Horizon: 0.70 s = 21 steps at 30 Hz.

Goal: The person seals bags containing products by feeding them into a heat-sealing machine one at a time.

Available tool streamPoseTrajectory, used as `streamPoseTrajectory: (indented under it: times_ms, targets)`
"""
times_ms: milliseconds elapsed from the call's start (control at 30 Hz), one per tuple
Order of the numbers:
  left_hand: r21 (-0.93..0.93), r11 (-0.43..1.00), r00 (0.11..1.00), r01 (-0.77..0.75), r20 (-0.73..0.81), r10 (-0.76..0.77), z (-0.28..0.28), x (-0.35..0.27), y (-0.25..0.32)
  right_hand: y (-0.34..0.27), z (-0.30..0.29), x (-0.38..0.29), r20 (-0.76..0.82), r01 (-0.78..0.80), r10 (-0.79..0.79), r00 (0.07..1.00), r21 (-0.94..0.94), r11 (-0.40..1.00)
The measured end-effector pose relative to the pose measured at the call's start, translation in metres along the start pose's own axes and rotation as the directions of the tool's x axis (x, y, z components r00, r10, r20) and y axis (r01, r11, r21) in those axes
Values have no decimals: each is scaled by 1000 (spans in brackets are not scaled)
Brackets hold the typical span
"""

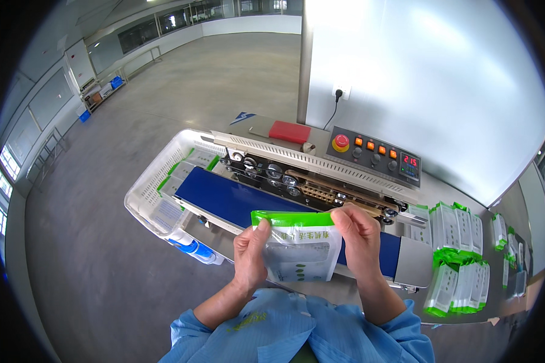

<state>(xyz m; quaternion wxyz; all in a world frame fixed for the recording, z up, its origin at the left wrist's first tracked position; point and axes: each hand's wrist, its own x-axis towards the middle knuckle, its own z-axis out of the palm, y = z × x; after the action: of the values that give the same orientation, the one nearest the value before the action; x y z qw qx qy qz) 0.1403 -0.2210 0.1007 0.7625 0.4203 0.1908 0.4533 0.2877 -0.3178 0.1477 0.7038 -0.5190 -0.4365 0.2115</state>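
A white plastic pouch with a green top edge [302,254] is held up in front of me, stretched between both hands. My left hand [250,254] pinches its upper left corner, thumb on the near side. My right hand [361,238] pinches the upper right corner. Behind the pouch runs the blue conveyor belt [222,193] of a continuous band sealer, whose rollers and guide [290,180] show above the belt. The sealer's control panel [374,156] has lit orange switches, a red emergency stop button and a red digital display.
At the belt's left end, a white perforated plastic basket [138,193] holds several green-edged pouches. More pouches [456,231] lie in rows on the table to the right. A red box [289,132] rests behind the sealer, near a wall socket with a black plug [338,93].
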Motion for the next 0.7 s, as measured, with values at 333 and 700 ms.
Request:
streamPoseTrajectory:
  times_ms: [333,700]
  targets:
    - [-9,999,996,42,78,-41,7,-5,0,20,6,-17,-148,35,-27,989,49,998]
    - [68,998,999,-17,45,14,9,-8,-2,27,-1,-26,-145,-35,61,988,178,983]
